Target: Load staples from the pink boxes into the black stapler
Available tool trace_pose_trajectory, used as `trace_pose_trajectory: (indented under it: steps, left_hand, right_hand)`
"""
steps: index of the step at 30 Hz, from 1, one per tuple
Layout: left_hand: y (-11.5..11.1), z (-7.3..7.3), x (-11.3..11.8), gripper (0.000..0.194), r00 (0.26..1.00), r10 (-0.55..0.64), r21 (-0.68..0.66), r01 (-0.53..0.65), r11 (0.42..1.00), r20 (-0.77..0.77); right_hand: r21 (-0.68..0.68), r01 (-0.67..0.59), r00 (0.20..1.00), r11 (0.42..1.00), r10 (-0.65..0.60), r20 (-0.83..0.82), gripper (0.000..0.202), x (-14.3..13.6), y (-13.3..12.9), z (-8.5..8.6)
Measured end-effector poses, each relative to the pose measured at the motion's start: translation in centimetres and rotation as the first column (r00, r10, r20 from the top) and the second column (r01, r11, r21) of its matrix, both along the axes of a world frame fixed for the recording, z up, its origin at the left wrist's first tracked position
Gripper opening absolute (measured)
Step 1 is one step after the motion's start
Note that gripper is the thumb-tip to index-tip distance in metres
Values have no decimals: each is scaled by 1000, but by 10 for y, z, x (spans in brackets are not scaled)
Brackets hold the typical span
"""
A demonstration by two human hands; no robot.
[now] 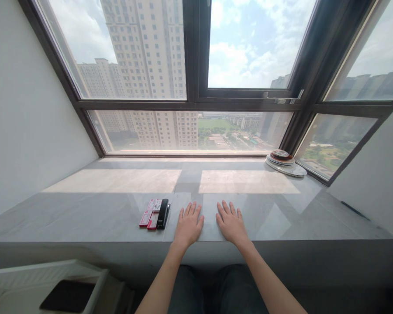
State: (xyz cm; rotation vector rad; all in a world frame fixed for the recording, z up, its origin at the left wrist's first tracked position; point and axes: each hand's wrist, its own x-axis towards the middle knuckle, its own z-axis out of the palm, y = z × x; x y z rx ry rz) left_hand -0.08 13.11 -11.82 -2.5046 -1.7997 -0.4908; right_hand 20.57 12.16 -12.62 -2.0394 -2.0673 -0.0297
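Observation:
My left hand [189, 223] lies palm down on the grey marble windowsill [108, 222], fingers spread and nothing in it. My right hand [231, 222] rests flat beside it in the same way, also without anything under the fingers that I can see. A short gap separates the two hands. Just left of my left hand is a black stapler [163, 214], apart from the fingers. Several small red and white boxes [146, 218], which look like staple boxes, lie against the stapler's left side.
A stack of round plates or lids [281, 158] stands in the far right corner by the window frame [193, 106]. A thin dark strip [355, 210] lies along the right wall. Below the sill at lower left is a pale plastic piece [98, 283] with a dark panel.

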Motion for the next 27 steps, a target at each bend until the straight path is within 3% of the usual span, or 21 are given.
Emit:
trace_pose_trajectory:
  steps: [18,27]
  left_hand:
    - [-2,5,0,57,1000,-8,-24,8,1000,-2]
    - [0,-1,-2,65,1000,-24,-15,24,1000,5]
  right_hand:
    - [-40,2,1000,999,-2,14,58,-3,-4,7]
    - [-18,0,1000,1000,0,0,58,-3,-5,9]
